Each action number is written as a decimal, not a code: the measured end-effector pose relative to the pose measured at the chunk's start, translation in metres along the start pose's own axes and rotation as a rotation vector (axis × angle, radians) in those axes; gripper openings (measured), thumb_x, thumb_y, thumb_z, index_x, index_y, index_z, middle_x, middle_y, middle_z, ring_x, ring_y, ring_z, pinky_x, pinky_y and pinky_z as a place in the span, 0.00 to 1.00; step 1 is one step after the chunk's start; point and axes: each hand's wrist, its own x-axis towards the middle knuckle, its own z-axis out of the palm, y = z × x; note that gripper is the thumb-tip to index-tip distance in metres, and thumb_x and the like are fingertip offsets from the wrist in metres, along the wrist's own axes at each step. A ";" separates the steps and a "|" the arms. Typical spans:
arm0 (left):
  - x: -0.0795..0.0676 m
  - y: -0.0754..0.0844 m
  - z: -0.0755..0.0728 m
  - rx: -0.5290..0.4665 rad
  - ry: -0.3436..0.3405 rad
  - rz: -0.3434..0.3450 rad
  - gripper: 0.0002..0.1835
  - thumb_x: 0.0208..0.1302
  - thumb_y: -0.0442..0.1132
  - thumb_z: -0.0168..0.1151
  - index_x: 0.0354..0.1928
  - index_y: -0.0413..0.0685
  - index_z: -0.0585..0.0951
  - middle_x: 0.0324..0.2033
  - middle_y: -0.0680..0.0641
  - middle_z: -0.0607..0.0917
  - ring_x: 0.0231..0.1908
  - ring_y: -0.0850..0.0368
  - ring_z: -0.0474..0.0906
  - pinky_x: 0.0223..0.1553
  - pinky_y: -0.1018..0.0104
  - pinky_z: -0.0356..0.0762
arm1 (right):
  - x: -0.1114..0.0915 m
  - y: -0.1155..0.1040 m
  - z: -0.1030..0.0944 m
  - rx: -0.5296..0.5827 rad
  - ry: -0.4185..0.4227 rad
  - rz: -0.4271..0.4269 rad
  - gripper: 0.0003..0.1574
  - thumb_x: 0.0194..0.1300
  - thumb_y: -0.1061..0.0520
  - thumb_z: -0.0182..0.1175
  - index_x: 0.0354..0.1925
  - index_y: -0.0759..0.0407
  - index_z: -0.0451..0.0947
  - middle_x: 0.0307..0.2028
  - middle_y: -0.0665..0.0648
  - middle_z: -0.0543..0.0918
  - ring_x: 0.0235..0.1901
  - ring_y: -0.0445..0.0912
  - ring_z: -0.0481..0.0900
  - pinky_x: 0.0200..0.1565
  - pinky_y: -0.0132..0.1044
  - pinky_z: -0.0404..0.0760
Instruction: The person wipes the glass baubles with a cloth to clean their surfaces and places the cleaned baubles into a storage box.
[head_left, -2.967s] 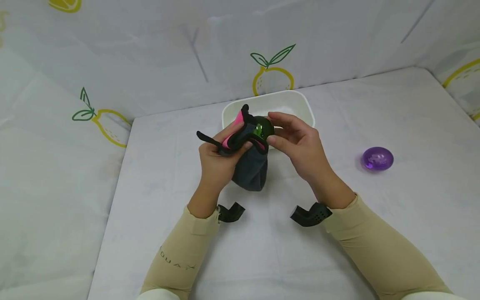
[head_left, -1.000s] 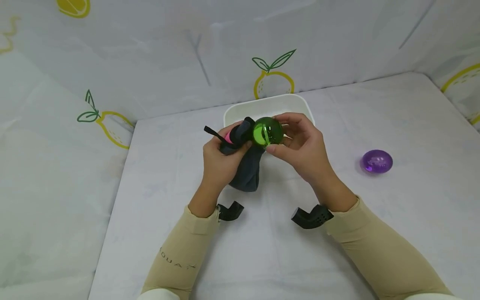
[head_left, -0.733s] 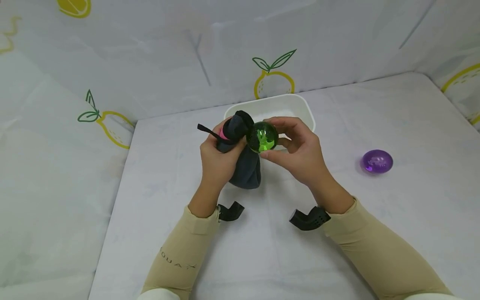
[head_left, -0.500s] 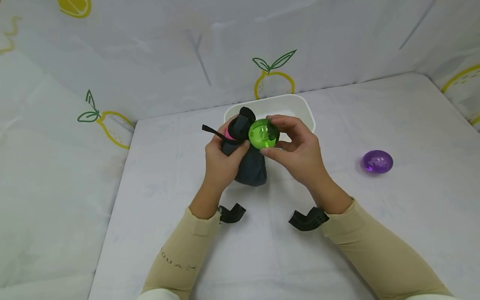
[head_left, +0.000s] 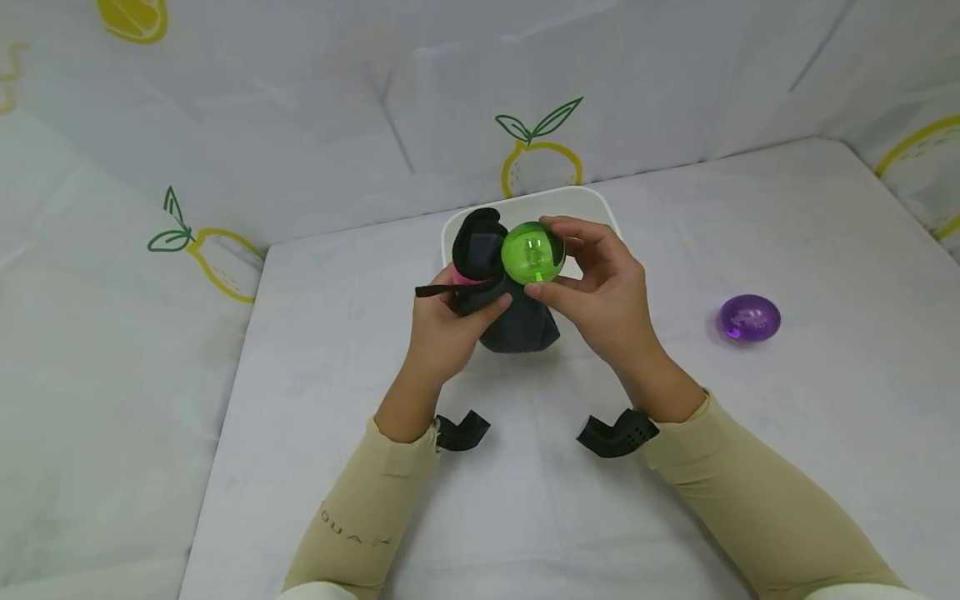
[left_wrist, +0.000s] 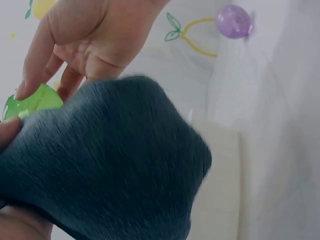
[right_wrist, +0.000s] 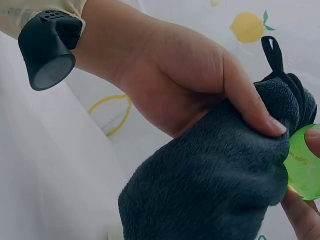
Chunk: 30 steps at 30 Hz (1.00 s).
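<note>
A dark blue-grey plush cloth point(head_left: 521, 323) with black edging, a pink patch and a hanging loop is bunched in my left hand point(head_left: 442, 337). Its soft lower part fills much of the left wrist view, where the cloth point(left_wrist: 120, 160) hides most of my left hand. To its right, my right hand point(head_left: 603, 279) pinches a clear green ball point(head_left: 532, 252) between thumb and fingers. In the right wrist view the cloth point(right_wrist: 210, 175) lies against the green ball point(right_wrist: 304, 165), which shows faint lettering. Both are held above the table.
Behind the hands stands a white tray point(head_left: 577, 193), partly covered by them. A clear purple egg-shaped ball point(head_left: 750, 318) lies on the white-covered table point(head_left: 540, 500) to the right. A lemon-printed sheet point(head_left: 300, 125) rises at the back.
Three seconds ago the cloth wrapped part of the green ball; now the ball shows beside it. The ball has turned in my right hand, and the cloth's lower part has swung right. The purple ball stays put.
</note>
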 end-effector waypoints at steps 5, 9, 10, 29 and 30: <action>-0.002 -0.003 -0.001 0.002 0.000 -0.070 0.20 0.64 0.33 0.65 0.57 0.37 0.75 0.51 0.40 0.82 0.52 0.57 0.79 0.58 0.60 0.77 | 0.000 -0.002 0.000 0.024 -0.013 -0.008 0.41 0.44 0.85 0.65 0.58 0.73 0.68 0.59 0.63 0.76 0.56 0.58 0.75 0.45 0.37 0.85; -0.004 -0.003 0.000 -0.063 0.029 -0.148 0.16 0.69 0.36 0.59 0.54 0.34 0.74 0.46 0.38 0.82 0.43 0.61 0.80 0.51 0.64 0.80 | -0.001 -0.002 0.001 -0.007 -0.030 -0.014 0.41 0.45 0.84 0.66 0.58 0.74 0.69 0.60 0.62 0.76 0.57 0.56 0.75 0.46 0.36 0.85; -0.004 -0.003 0.000 -0.079 0.037 -0.163 0.16 0.69 0.36 0.58 0.53 0.33 0.74 0.45 0.39 0.82 0.42 0.62 0.80 0.50 0.66 0.80 | -0.001 -0.002 0.001 -0.016 -0.034 -0.013 0.40 0.45 0.84 0.66 0.59 0.74 0.69 0.60 0.62 0.76 0.57 0.55 0.75 0.46 0.36 0.85; -0.007 0.006 0.004 -0.250 -0.071 -0.122 0.23 0.76 0.42 0.41 0.64 0.32 0.63 0.56 0.39 0.73 0.55 0.60 0.71 0.59 0.69 0.71 | -0.004 0.006 0.000 -0.428 -0.124 -0.019 0.36 0.59 0.67 0.68 0.64 0.63 0.67 0.58 0.58 0.78 0.51 0.48 0.81 0.49 0.31 0.81; -0.007 0.006 0.003 -0.211 -0.059 -0.100 0.20 0.76 0.40 0.41 0.61 0.31 0.65 0.51 0.41 0.75 0.52 0.61 0.71 0.56 0.70 0.72 | -0.004 0.005 0.000 -0.422 -0.144 -0.024 0.35 0.59 0.68 0.68 0.63 0.63 0.67 0.57 0.58 0.78 0.51 0.48 0.81 0.49 0.32 0.81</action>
